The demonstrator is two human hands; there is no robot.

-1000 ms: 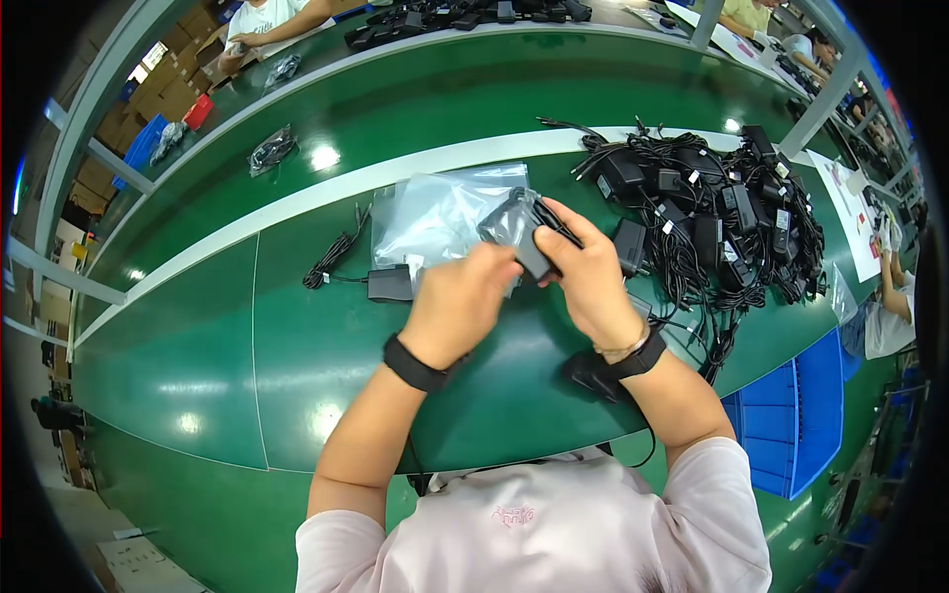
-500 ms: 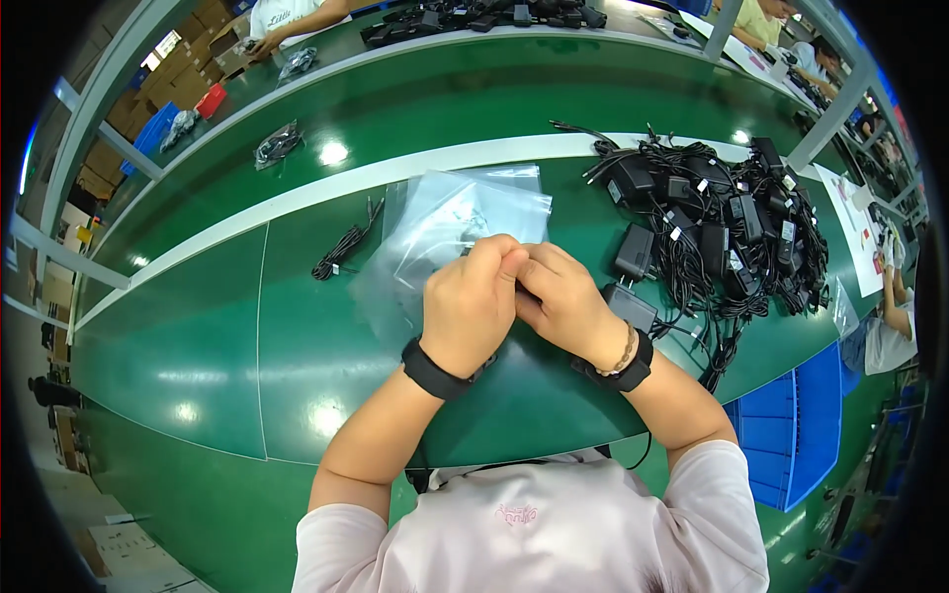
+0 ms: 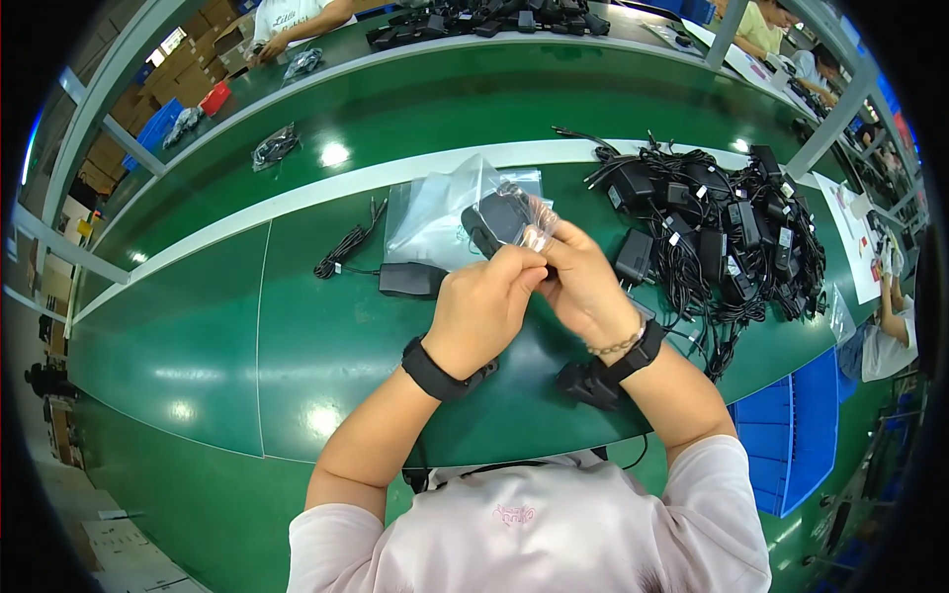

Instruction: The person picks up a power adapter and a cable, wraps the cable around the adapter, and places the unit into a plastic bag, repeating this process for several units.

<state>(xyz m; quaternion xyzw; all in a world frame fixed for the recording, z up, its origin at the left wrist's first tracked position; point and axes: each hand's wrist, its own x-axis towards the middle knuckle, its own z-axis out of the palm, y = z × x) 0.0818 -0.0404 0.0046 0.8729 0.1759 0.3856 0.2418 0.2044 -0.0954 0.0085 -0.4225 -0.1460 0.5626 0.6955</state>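
Both my hands are at a clear plastic bag (image 3: 476, 174) with a black power adapter (image 3: 499, 219) inside it. My left hand (image 3: 484, 304) has thumb and fingers pinched together at the bag's near end. Close beside it, my right hand (image 3: 585, 279) is closed around the bag's right side. Exactly where each fingertip grips is hidden. Beneath the held bag lies a stack of flat clear bags (image 3: 420, 212). Left of my left hand rests another black adapter (image 3: 410, 280), its bundled cable (image 3: 342, 250) beyond it.
A large heap of black adapters and cables (image 3: 712, 222) covers the right of the green table (image 3: 178, 346). Blue bins (image 3: 791, 435) stand below its right edge. A bagged item (image 3: 275, 146) lies beyond the white rail (image 3: 297, 198). Other people work at the far side and right.
My hands have turned and drawn slightly apart, and the bagged adapter now shows above them. The loose plastic has moved off the left side, where the other black adapter now shows.
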